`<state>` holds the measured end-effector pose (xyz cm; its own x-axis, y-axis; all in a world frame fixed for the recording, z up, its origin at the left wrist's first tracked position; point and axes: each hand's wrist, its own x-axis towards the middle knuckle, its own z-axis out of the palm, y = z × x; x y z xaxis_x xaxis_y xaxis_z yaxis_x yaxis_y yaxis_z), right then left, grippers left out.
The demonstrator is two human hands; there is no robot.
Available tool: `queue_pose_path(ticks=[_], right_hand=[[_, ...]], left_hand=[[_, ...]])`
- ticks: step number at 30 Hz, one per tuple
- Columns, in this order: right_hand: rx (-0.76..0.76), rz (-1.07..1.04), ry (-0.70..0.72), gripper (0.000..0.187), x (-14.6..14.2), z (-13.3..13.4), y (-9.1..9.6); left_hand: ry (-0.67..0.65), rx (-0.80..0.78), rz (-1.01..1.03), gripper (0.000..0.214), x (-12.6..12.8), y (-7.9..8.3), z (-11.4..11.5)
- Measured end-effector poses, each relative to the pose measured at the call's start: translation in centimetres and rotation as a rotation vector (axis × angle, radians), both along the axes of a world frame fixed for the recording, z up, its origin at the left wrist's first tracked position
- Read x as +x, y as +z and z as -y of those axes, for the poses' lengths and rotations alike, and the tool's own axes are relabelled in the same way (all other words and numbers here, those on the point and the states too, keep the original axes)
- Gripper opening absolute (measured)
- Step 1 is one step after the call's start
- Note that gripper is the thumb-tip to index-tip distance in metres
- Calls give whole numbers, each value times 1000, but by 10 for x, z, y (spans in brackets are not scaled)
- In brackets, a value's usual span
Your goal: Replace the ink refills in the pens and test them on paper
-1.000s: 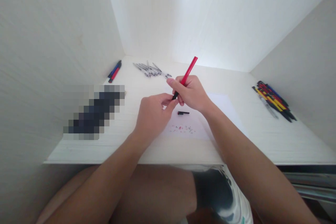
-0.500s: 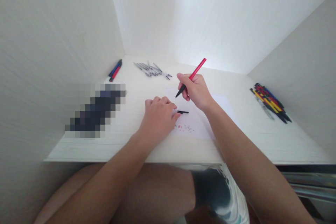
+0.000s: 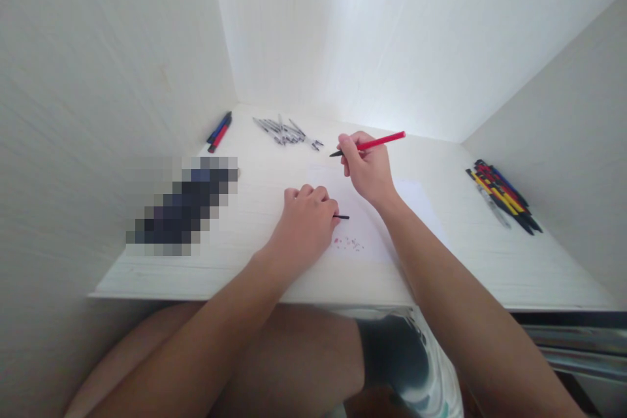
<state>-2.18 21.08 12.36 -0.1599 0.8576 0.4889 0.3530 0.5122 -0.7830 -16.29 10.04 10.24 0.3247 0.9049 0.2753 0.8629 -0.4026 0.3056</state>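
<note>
A red pen point(image 3: 385, 141) with a black tip end is gripped in my right hand point(image 3: 369, 166), raised over the paper. It lies nearly level, its black point to the left and its red end to the right. My left hand point(image 3: 308, 219) rests at the left part of the white paper point(image 3: 416, 202), its thumb and forefinger closed on a small black pen cap point(image 3: 341, 216). Only a thin length of that cap sticks out to the right; the fingers hide the rest. Small red and dark marks point(image 3: 349, 244) dot the sheet below it.
Several thin refill-like sticks point(image 3: 284, 130) lie at the back. Blue and red pens point(image 3: 220, 132) sit at the back left, above a blurred dark patch point(image 3: 181, 209). At the right is a pile of red, yellow, blue and black pens point(image 3: 507, 196). Walls enclose three sides.
The red pen has tipped from steep to nearly level, its tip lifting away from the paper. My left hand has shifted slightly right, and less of the black pen cap shows.
</note>
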Motion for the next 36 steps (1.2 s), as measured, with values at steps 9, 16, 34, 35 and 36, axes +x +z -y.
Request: queue_pose_path(ticks=[9,16,34,35,36], right_hand=[[360,629,-339,41,3,5,3],[245,835,-208,32,6,7,7],[190,998,-2,32,0,11,6],[185,982,9,32,0,11,6],[178,964,21,31,0,11,6]], left_hand=[[-12,11,-58,28,3,-4,-4],[103,-59,364,24,-10,7,-11],[324,132,941,8,-34,29,-13],[335,131,946,8,-34,30,-13],[345,129,951,7,-34,31,-12]])
